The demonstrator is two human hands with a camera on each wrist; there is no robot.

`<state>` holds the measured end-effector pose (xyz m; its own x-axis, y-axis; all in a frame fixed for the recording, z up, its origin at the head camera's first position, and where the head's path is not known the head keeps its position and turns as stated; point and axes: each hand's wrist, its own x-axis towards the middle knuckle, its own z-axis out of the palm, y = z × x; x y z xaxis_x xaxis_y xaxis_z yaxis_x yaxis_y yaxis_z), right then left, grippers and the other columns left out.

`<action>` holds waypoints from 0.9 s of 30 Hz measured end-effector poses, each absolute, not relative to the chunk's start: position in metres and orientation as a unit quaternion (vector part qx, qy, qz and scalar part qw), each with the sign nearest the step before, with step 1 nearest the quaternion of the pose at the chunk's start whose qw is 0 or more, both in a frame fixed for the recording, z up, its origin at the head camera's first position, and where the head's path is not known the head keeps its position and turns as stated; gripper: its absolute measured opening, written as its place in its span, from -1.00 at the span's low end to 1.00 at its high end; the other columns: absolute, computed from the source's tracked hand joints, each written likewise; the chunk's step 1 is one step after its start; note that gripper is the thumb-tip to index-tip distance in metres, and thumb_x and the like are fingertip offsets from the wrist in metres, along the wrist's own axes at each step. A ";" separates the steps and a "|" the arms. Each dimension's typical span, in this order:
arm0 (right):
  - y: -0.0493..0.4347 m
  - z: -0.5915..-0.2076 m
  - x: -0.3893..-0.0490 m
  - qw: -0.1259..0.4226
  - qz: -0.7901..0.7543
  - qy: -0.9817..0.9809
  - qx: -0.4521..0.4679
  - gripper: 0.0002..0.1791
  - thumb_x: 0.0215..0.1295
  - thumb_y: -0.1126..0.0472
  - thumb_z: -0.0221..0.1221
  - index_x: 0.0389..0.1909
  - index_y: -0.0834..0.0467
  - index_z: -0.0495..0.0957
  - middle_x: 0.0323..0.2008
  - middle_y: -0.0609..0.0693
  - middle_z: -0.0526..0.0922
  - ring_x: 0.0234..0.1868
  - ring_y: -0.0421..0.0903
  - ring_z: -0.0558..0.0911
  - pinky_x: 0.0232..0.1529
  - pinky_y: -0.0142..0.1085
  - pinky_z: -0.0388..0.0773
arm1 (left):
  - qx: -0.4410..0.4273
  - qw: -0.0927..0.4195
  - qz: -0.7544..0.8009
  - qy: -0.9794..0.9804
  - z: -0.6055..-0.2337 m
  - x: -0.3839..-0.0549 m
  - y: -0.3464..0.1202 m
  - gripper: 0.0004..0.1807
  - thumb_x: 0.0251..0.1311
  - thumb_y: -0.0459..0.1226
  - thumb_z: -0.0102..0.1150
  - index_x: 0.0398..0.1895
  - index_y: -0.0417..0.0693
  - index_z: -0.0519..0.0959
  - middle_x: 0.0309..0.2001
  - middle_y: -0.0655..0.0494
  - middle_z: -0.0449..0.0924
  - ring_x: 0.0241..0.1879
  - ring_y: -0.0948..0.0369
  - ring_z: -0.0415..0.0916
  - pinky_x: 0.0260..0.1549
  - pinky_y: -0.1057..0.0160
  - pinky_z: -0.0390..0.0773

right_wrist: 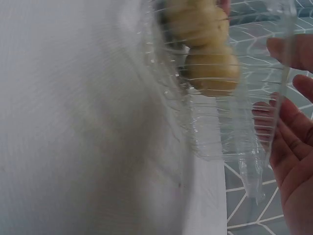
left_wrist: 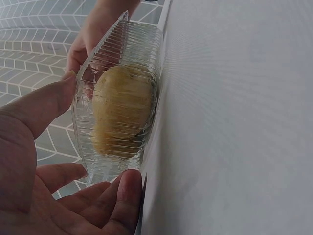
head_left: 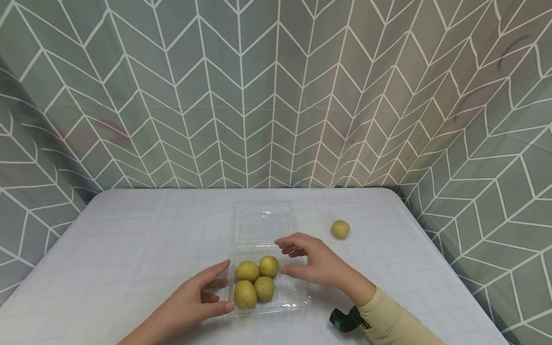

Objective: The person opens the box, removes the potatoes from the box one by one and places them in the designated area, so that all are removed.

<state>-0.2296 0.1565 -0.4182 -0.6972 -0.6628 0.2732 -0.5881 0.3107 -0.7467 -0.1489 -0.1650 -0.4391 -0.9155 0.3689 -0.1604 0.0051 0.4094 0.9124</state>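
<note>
A clear plastic clamshell box (head_left: 292, 287) lies on the table with its lid (head_left: 263, 223) folded back away from me. Several round, yellow, potato-like pieces (head_left: 245, 294) are grouped in its left half. My left hand (head_left: 194, 297) is at the box's left side, thumb at the near corner and fingers spread along the edge; the left wrist view has the thumb tip right at the rim (left_wrist: 78, 122). Over the right part of the box hovers my right hand (head_left: 316, 261), fingers loosely bent and holding nothing. One more yellow piece (head_left: 340, 229) sits on the table beyond it.
A white cloth covers the table (head_left: 129, 249). Behind and to the sides hangs a grey curtain (head_left: 258, 96) with white zigzag lines. A black device (head_left: 345, 319) is at the right wrist, close to the sleeve (head_left: 392, 316).
</note>
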 end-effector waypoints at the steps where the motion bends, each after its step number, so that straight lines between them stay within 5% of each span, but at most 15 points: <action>1: 0.155 -0.418 -0.229 0.040 -0.435 0.810 -0.391 -0.45 0.20 0.23 0.40 0.22 0.09 0.50 0.00 0.07 0.60 -0.02 0.05 0.63 0.05 -0.15 0.58 | 0.114 0.171 0.531 0.822 -0.439 -0.149 -0.165 -0.02 0.07 -0.02 0.48 0.52 0.00 0.19 0.36 -0.22 0.32 -0.04 0.07 0.58 -0.15 0.25 0.62; 27: 0.133 -0.419 -0.226 0.047 -0.248 0.863 -0.437 -0.46 0.20 0.21 0.33 0.24 0.00 0.51 0.12 -0.20 0.51 0.14 -0.27 0.49 0.19 -0.28 0.45 | 0.107 0.173 0.533 0.822 -0.439 -0.149 -0.165 -0.01 0.05 -0.01 0.48 0.52 0.01 0.20 0.41 -0.19 0.25 0.02 0.05 0.56 -0.12 0.23 0.63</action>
<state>-0.2261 0.1334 -0.4186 -0.6145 -0.7770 0.1365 -0.7308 0.4954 -0.4695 -0.1493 -0.1648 -0.4385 -0.9169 0.3609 -0.1704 -0.0082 0.4098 0.9121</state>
